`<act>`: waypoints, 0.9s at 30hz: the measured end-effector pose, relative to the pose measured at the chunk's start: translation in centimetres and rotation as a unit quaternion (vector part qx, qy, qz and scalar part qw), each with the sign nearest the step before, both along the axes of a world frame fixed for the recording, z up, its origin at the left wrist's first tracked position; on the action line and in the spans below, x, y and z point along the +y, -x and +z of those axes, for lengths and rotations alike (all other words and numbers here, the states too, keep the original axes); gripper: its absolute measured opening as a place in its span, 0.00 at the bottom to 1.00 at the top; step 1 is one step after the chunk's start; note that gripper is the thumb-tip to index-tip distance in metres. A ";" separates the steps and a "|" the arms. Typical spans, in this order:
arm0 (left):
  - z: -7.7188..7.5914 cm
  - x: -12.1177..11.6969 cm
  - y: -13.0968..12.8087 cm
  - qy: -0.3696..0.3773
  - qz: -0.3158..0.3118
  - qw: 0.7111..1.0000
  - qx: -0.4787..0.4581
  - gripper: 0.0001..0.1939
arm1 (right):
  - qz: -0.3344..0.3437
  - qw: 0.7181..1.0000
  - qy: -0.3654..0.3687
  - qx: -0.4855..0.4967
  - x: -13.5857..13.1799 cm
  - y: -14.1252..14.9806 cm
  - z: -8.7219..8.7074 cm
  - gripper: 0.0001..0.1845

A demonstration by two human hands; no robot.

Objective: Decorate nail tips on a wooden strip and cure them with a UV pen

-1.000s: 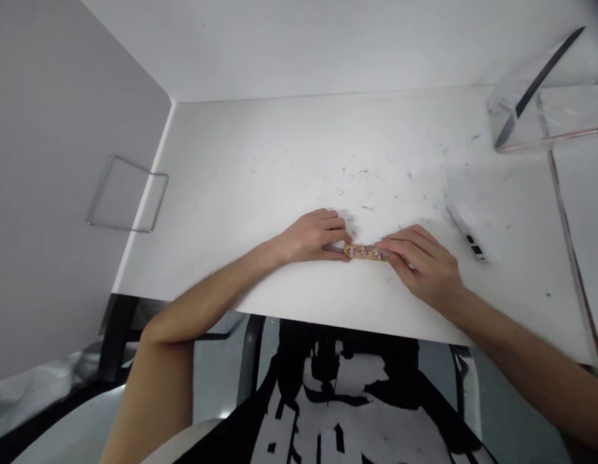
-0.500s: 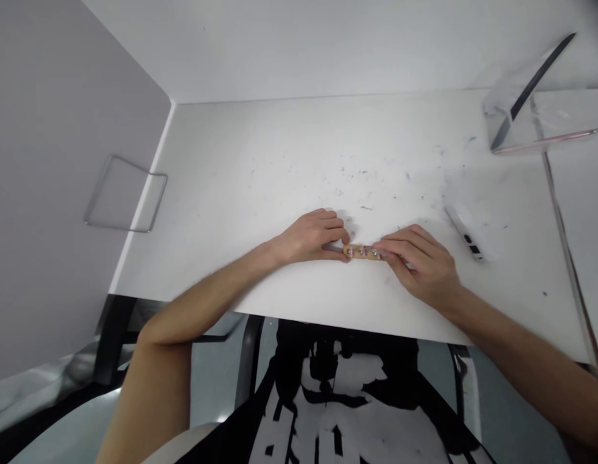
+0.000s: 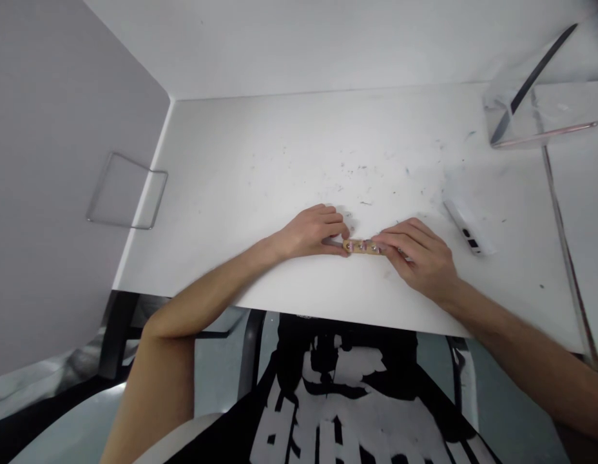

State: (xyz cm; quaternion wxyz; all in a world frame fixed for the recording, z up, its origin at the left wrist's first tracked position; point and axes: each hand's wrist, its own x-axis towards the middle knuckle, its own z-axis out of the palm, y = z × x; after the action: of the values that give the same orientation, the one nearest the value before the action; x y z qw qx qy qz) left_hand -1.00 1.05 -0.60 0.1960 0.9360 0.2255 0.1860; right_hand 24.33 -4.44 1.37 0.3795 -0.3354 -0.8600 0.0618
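So the person is working with both hands close together near the front edge of a white table point(image 3: 241, 148). The left hand point(image 3: 312, 232) is pinching the left end of a little yellowish strip point(image 3: 360, 247) between thumb and forefinger, while its other fingers are curling in loosely. The right hand point(image 3: 419, 258) is gripping the other end with its fingertips, basically covering that bit, so whether anything else tiny is sitting under there, can't tell. The strip is running pretty much straight across between the two hands, with a row of shiny round bits showing on top; they're too small to make out properly.

Just beyond the right hand, a slim white device point(image 3: 462, 227) with dark patches is lying at an angle. Further back on that side, a dark curved strip point(image 3: 533, 78) is sticking up by some clear plastic, and a thin pinkish rod point(image 3: 553, 133) is lying near its base. Over on the far left, a wire frame point(image 3: 158, 201) is straddling the table's edge. Small dark specks point(image 3: 361, 168) are dotting the middle.
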 end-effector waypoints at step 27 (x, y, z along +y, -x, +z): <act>0.0 -0.1 -0.2 0.014 0.011 1.000 0.005 0.17 | 0.003 1.000 0.004 0.003 -0.1 -0.1 -0.2 0.13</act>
State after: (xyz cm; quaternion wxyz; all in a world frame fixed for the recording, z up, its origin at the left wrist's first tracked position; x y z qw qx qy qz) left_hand -0.78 0.93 -0.57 0.2062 0.9315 0.2391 0.1807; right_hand 24.47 -4.53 1.21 0.3808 -0.3335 -0.8598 0.0673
